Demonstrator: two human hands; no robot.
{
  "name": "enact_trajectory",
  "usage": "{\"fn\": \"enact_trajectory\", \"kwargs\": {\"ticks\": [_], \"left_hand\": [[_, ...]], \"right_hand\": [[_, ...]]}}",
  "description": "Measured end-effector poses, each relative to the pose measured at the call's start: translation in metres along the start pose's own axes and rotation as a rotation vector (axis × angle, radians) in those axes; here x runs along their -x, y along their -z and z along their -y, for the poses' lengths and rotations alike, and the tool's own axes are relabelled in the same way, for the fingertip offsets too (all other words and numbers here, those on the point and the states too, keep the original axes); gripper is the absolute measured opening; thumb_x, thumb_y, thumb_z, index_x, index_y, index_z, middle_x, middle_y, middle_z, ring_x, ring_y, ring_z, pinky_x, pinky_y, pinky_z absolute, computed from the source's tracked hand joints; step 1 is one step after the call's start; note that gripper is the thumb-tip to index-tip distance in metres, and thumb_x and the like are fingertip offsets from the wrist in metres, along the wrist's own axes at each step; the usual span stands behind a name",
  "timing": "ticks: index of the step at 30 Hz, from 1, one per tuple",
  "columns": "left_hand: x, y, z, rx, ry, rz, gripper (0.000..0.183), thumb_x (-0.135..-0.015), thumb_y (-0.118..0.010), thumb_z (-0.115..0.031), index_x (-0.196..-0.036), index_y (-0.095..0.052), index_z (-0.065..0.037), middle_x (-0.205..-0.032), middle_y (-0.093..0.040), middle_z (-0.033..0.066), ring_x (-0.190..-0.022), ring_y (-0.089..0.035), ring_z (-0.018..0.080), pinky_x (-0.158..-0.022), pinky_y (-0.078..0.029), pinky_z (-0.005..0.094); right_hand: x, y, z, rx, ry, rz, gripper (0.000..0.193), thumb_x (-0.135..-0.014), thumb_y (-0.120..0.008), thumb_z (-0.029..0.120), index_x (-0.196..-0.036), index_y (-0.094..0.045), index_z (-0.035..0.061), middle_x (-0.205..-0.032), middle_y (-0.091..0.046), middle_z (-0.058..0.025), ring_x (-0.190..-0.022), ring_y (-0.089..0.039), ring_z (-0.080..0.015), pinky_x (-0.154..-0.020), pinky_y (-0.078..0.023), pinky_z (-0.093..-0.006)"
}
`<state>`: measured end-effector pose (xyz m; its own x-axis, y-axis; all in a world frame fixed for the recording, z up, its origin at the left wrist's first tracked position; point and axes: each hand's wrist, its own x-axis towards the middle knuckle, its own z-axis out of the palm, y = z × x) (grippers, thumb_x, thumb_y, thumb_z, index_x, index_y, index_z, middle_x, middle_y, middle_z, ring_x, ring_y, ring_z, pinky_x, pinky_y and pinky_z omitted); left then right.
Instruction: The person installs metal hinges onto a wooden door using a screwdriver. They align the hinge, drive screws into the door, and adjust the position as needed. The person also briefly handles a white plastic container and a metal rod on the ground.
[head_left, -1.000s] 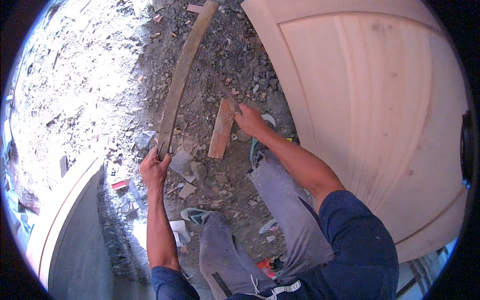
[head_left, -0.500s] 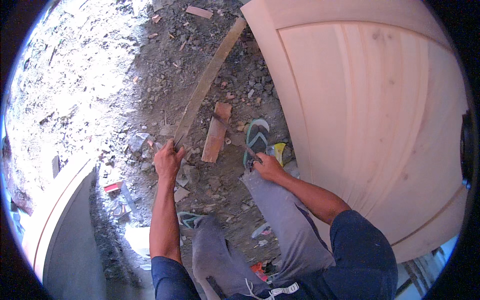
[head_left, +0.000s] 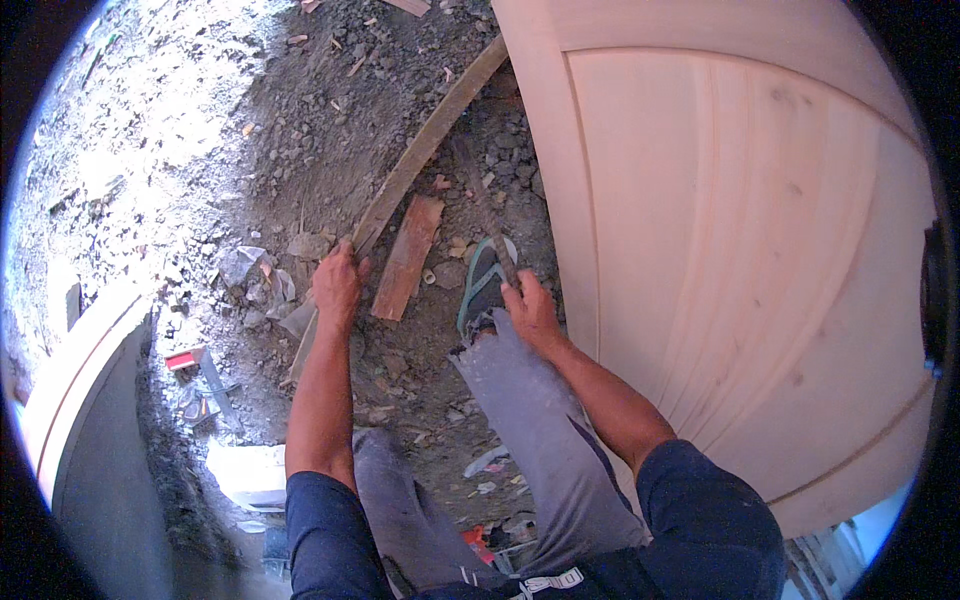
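Note:
My left hand [head_left: 338, 286] is closed around a long, thin wooden strip [head_left: 425, 140]. The strip slants from beneath my left wrist up to the edge of the large wooden door panel [head_left: 745, 230] on the right. In my right hand [head_left: 532, 312], closed above the sandal, is a long, dark, narrow tool [head_left: 498, 235]. Its far part is blurred, and I cannot make out whether it is a blade or a bar. Between the hands a short reddish wooden board [head_left: 408, 258] lies on the ground. A sandalled foot [head_left: 484, 285] is just beside my right hand.
Rubble and dirt [head_left: 330, 120] cover the ground, with bright sunlight at the left. A curved-looking panel [head_left: 100, 400] stands at the lower left. Near it lie a red-and-white box [head_left: 184, 358], clear plastic scraps [head_left: 238, 264] and a white piece [head_left: 248, 474].
The dark tool has swung from pointing up-left to pointing more straight away from me. My left hand has shifted slightly up along the strip. The view has moved a little.

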<state>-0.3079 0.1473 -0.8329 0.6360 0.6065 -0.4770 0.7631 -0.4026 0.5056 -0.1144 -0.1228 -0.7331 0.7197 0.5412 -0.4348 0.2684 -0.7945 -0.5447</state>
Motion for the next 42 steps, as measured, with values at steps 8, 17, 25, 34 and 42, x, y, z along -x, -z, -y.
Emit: {"fn": "enact_trajectory", "kwargs": {"ticks": [8,17,25,34,42], "left_hand": [[-0.003,-0.002,0.005,-0.023,0.049,0.046,0.033,-0.084,-0.075,-0.027,-0.101,-0.057,-0.004,-0.1,-0.068,0.0188,-0.094,-0.066,0.0434,-0.077,-0.052,0.053],[-0.016,-0.004,0.004,-0.035,0.01,0.083,0.036,-0.085,-0.073,-0.032,-0.101,-0.059,-0.004,-0.095,-0.069,0.0191,-0.091,-0.067,0.0435,-0.077,-0.053,0.0526],[0.008,-0.009,0.026,-0.056,0.028,0.015,0.035,-0.086,-0.073,-0.033,-0.102,-0.057,-0.005,-0.098,-0.068,0.0196,-0.09,-0.067,0.0434,-0.076,-0.053,0.0533],[0.014,-0.027,0.034,-0.085,-0.006,0.017,0.04,-0.084,-0.075,-0.036,-0.105,-0.057,-0.007,-0.097,-0.068,0.0181,-0.087,-0.068,0.0421,-0.071,-0.054,0.0515],[0.011,-0.033,0.027,-0.049,0.011,0.003,0.04,-0.085,-0.075,-0.037,-0.107,-0.063,-0.005,-0.091,-0.069,0.02,-0.088,-0.065,0.0425,-0.075,-0.051,0.053]], "right_hand": [[-0.091,-0.002,0.065,-0.179,0.207,-0.227,0.031,-0.102,-0.057,0.03,-0.092,-0.051,0.0012,-0.069,-0.057,-0.023,-0.066,-0.063,-0.0431,-0.057,-0.045,-0.0498],[-0.181,-0.055,0.017,0.02,0.113,-0.214,0.043,-0.104,-0.051,0.044,-0.093,-0.049,0.0026,-0.071,-0.059,-0.0292,-0.074,-0.059,-0.0544,-0.062,-0.042,-0.0602],[-0.159,-0.062,0.009,0.13,0.003,-0.036,0.041,-0.103,-0.051,0.042,-0.097,-0.05,0.0013,-0.086,-0.065,-0.0316,-0.088,-0.061,-0.055,-0.071,-0.046,-0.0609],[-0.162,-0.062,0.001,0.134,-0.051,-0.008,0.042,-0.103,-0.05,0.041,-0.108,-0.056,-0.0008,-0.089,-0.066,-0.0319,-0.092,-0.062,-0.0538,-0.076,-0.048,-0.0606],[-0.162,-0.089,-0.028,0.099,0.094,-0.282,0.041,-0.103,-0.053,0.043,-0.1,-0.058,0.0023,-0.075,-0.064,-0.0273,-0.078,-0.062,-0.0529,-0.064,-0.047,-0.0569]]}}
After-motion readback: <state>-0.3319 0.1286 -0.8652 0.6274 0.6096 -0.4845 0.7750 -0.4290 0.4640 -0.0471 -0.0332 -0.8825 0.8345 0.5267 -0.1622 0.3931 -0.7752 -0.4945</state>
